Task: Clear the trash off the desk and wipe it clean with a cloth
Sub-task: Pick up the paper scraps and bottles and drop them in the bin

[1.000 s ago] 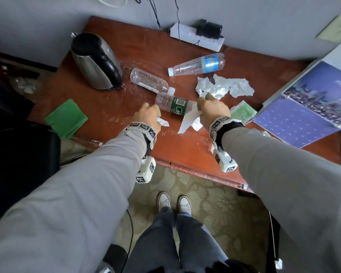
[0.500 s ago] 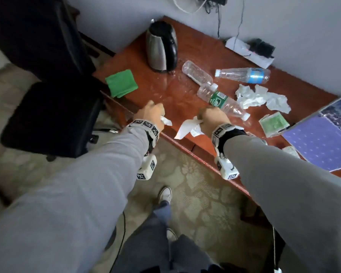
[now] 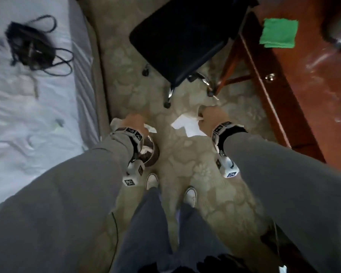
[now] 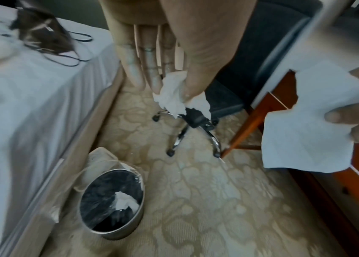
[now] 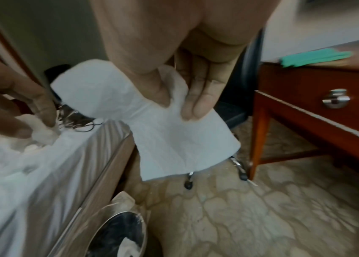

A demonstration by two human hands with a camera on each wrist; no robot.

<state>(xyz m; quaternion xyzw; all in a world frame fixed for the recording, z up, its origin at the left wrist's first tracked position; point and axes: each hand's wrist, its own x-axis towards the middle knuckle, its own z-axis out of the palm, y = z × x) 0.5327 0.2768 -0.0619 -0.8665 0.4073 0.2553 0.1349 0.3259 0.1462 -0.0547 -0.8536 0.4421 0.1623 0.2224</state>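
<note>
My left hand [image 3: 135, 123] pinches a small crumpled white tissue [image 4: 175, 94] between thumb and fingers, above the carpet beside the bed. My right hand [image 3: 212, 117] pinches a flat white tissue sheet [image 5: 169, 132] that hangs down from thumb and fingers. A round metal trash bin [image 4: 112, 205] with a dark liner stands on the carpet under my left wrist; a white tissue wad [image 4: 124, 202] lies inside it. The green cloth [image 3: 278, 33] lies folded on the wet red-brown desk [image 3: 313, 91] at the upper right.
A black wheeled office chair [image 3: 183, 36] stands ahead between bed and desk. A white bed [image 3: 28, 95] with a black device and cables [image 3: 30, 46] fills the left. The desk's drawer knob [image 3: 270, 77] faces the carpet. My shoes [image 3: 171, 186] stand below the hands.
I have turned left, away from the desk, toward the floor between bed and desk. Both hands carried their tissues off the desktop; the bottles have left the view and the bin has appeared.
</note>
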